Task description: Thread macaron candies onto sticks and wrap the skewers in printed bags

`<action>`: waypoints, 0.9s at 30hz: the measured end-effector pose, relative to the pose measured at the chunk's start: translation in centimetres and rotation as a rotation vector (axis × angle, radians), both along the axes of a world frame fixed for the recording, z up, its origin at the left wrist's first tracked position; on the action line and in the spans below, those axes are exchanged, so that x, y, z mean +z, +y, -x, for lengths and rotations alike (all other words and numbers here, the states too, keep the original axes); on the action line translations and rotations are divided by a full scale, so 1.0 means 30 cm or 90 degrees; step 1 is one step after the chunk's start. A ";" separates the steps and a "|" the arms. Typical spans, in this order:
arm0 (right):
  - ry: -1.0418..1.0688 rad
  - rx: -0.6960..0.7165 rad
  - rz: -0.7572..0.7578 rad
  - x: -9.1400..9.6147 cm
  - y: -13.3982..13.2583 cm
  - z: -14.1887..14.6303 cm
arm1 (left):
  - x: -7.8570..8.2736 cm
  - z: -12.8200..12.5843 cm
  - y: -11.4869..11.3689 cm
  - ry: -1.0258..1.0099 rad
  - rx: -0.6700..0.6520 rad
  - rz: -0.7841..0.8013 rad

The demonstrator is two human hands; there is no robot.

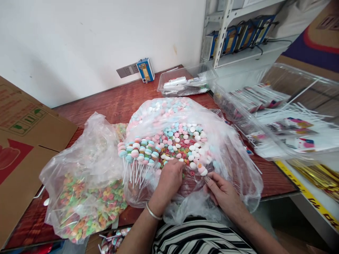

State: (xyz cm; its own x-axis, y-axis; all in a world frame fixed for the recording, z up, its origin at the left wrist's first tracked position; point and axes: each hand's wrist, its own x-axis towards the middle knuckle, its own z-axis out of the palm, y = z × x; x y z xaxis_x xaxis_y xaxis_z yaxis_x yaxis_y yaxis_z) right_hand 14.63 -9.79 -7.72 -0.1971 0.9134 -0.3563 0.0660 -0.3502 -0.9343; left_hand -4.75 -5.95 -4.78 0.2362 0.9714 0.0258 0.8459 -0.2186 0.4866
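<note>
A big clear plastic bag [238, 155] lies open on the red-brown table [111, 102], full of pastel pink, blue and white candy discs [182, 141] mixed with small coloured rings. My left hand [169, 178], a bangle on its wrist, reaches into the bag with curled fingers among the candies. My right hand [221, 190] pinches a short stick threaded with candy pieces [201, 170]. Several finished candy sticks [137, 155] lean in a row at the bag's left edge, white stems pointing down.
A second clear bag [82, 197] of coloured ring candies lies at the left, beside a cardboard box [23, 141]. Clear trays [185, 83] hold packets; a larger tray [286, 116] at right holds white sticks and printed wrappers. A metal shelf [238, 35] stands behind.
</note>
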 end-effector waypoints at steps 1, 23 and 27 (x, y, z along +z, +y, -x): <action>0.006 -0.008 -0.004 0.002 -0.001 -0.001 | -0.004 0.002 0.029 -0.011 0.020 -0.022; 0.031 -0.014 -0.029 -0.012 0.011 0.002 | -0.007 0.009 -0.091 0.093 -0.041 0.053; 0.019 0.000 -0.035 -0.014 0.011 -0.001 | 0.006 0.018 -0.093 -0.041 0.005 0.038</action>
